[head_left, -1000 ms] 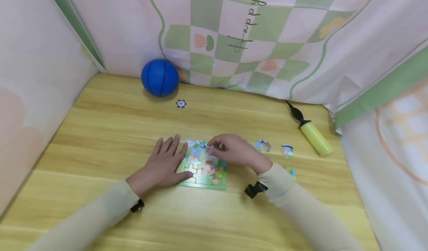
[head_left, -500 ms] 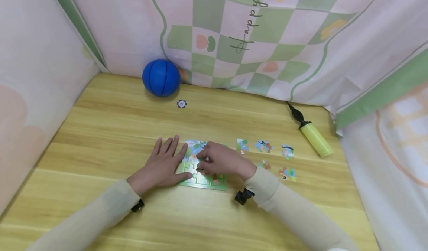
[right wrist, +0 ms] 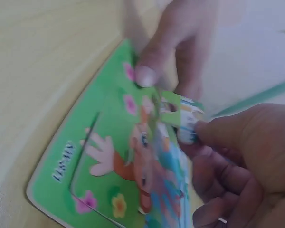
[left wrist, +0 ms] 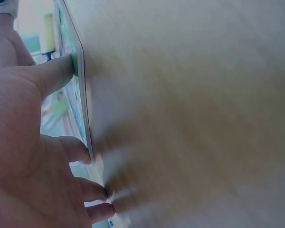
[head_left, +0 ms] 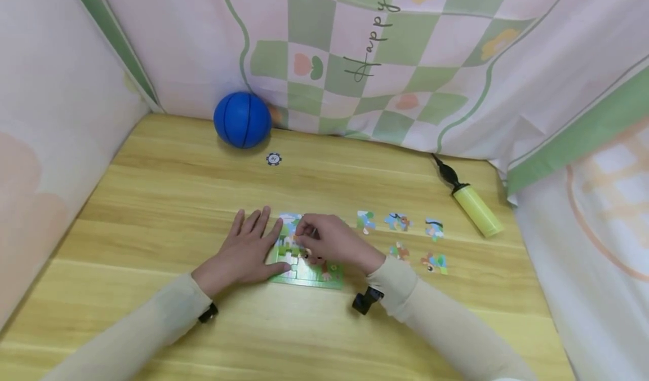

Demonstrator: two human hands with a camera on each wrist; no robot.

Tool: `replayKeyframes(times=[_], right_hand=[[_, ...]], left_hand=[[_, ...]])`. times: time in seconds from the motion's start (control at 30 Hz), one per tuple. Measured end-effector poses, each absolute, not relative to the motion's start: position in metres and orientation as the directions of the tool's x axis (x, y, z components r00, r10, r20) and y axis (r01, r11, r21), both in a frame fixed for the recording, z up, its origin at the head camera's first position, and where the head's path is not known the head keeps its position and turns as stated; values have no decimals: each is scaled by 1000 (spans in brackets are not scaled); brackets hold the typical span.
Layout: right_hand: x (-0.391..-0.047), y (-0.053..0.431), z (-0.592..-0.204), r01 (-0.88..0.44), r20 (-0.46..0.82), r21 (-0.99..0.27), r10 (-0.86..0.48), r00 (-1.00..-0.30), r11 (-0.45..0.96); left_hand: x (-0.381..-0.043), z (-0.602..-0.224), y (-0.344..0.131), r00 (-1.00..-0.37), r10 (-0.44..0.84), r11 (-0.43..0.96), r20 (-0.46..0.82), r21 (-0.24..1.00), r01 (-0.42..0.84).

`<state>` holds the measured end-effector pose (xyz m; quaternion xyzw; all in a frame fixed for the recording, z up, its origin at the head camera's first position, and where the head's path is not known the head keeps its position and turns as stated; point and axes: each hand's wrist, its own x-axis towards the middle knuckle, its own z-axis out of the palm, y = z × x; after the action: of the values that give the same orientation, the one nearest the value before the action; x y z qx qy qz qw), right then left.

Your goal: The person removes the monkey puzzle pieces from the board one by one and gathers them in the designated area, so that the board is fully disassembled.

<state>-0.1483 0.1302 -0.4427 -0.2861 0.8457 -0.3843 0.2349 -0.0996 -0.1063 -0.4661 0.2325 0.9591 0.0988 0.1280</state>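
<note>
A jigsaw puzzle board [head_left: 306, 283] with a green border and a cartoon animal picture lies on the table before me. My left hand [head_left: 245, 251] rests beside its left edge, fingers spread; thumb and index finger touch the border. Over the middle of the board, my right hand [head_left: 332, 240] pinches a puzzle piece [right wrist: 186, 118] between thumb and fingers. In the right wrist view this green, white and blue piece stands tilted up from the board. The right hand hides the board's upper right part in the head view.
Several loose puzzle pieces [head_left: 398, 221] lie right of the board. A yellow hand pump [head_left: 478, 210] lies farther right. At the back stand a blue ball [head_left: 242, 120] and, near it, a small round chip [head_left: 274, 159]. Curtains [head_left: 365, 60] border the table.
My right hand has moved left and slightly down across the board, from its upper right to its middle. A piece there now appears tilted up. The left hand has stayed in place.
</note>
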Motion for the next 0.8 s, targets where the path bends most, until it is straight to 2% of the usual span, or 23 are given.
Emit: replayKeyframes(times=[0.2, 0.33, 0.43, 0.57, 0.8], right_hand=[[-154, 179, -428, -341, -83, -754, -597, -798, 561], [-152, 227, -425, -286, -153, -725, -551, -820, 627], [-147, 254, -429, -254, -224, -709, -551, -804, 659], [-141, 268, -438, -267, -248, -680, -557, -792, 683], [-140, 268, -441, -278, -199, -654, -514, -834, 704]], left_hand=[[-99, -467, -106, -861, 470, 870, -193, 267, 415], [-98, -466, -107, -864, 470, 866, -183, 286, 410], [-98, -466, -108, -864, 468, 868, -187, 279, 410], [-99, -466, -108, -863, 468, 871, -191, 265, 414], [-99, -466, -106, -859, 474, 866, -192, 279, 415]])
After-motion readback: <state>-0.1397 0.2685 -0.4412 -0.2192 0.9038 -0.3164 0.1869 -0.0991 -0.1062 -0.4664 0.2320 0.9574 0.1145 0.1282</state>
